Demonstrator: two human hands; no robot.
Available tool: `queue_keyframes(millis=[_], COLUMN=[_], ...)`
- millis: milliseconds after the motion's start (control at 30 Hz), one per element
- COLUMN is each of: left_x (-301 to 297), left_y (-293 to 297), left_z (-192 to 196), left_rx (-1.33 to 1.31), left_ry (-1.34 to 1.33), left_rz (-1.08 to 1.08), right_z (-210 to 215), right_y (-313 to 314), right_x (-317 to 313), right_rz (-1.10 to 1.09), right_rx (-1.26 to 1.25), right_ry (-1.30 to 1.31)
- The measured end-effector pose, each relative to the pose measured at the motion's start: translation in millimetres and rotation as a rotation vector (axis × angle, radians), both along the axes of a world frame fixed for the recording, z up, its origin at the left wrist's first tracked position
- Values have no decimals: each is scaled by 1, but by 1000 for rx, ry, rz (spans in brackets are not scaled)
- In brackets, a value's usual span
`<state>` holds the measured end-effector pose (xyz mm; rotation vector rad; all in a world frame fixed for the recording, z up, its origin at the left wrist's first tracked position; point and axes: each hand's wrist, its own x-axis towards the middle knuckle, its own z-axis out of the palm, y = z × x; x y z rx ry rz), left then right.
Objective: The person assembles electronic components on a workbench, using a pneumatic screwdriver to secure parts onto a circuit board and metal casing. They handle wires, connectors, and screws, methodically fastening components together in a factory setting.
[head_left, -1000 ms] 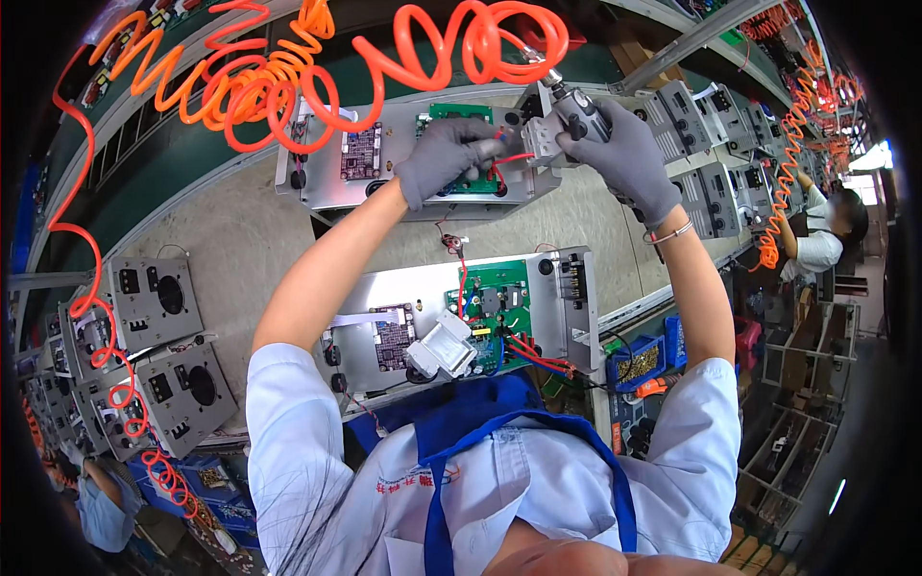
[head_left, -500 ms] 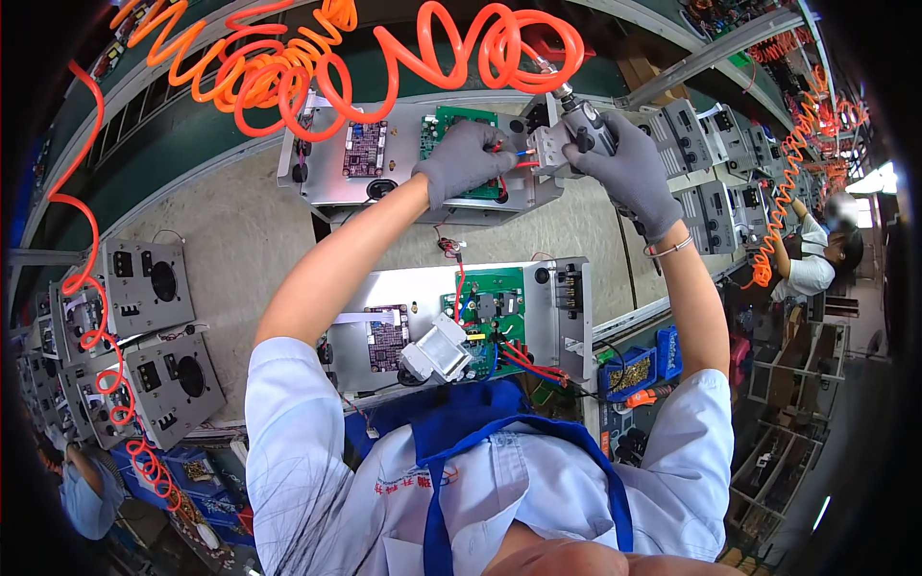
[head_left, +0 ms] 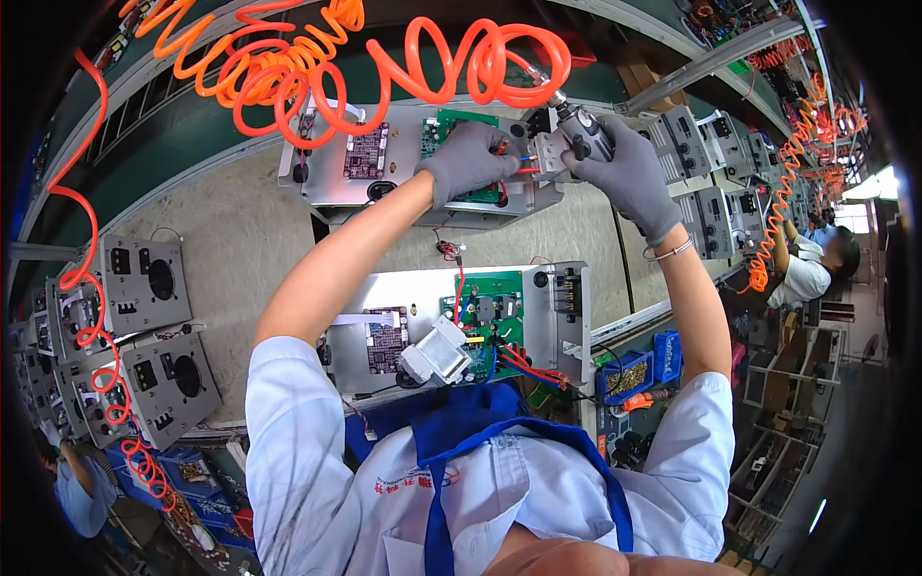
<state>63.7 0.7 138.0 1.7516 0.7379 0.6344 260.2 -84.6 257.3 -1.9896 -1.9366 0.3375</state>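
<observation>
An open metal case [head_left: 437,293] lay nearest on the bench [head_left: 230,250]. Beyond it, over a farther case [head_left: 328,178], the left hand [head_left: 473,163] pinched wires [head_left: 528,171] at a grey block [head_left: 549,152], and the right hand [head_left: 629,175] grasped a tool [head_left: 588,134] just beside it.

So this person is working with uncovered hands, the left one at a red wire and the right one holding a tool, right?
Not quite: the hands aren't uncovered. The head view shows grey gloves on both. The left hand is at a red wire, and the right hand holds a tool.
</observation>
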Motion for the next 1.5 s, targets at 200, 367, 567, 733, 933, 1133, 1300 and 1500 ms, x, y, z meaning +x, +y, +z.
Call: queue_keyframes(millis=[200, 367, 567, 733, 933, 1133, 1300, 1500], left_x=[1, 10, 19, 20, 18, 18, 21, 19], left_y=[2, -3, -30, -23, -27, -28, -26, -28], left_z=[1, 2, 15, 8, 5, 16, 7, 11], left_rx=[13, 181, 344, 267, 296, 259, 267, 289], left_ry=[121, 102, 159, 194, 193, 215, 191, 216], left_rz=[19, 71, 163, 120, 152, 98, 121, 106], right_z=[1, 3, -1, 1, 59, 96, 74, 64], right_y=[3, 3, 3, 0, 7, 24, 44, 45], right_x=[-4, -3, 1, -5, -11, -53, -49, -56], right_rz=[16, 19, 28, 20, 33, 182, 437, 427], right_rx=[-16, -20, 10, -8, -23, 368, 616, 646], right_ry=[-40, -24, -38, 25, 481, 1000, 897, 966])
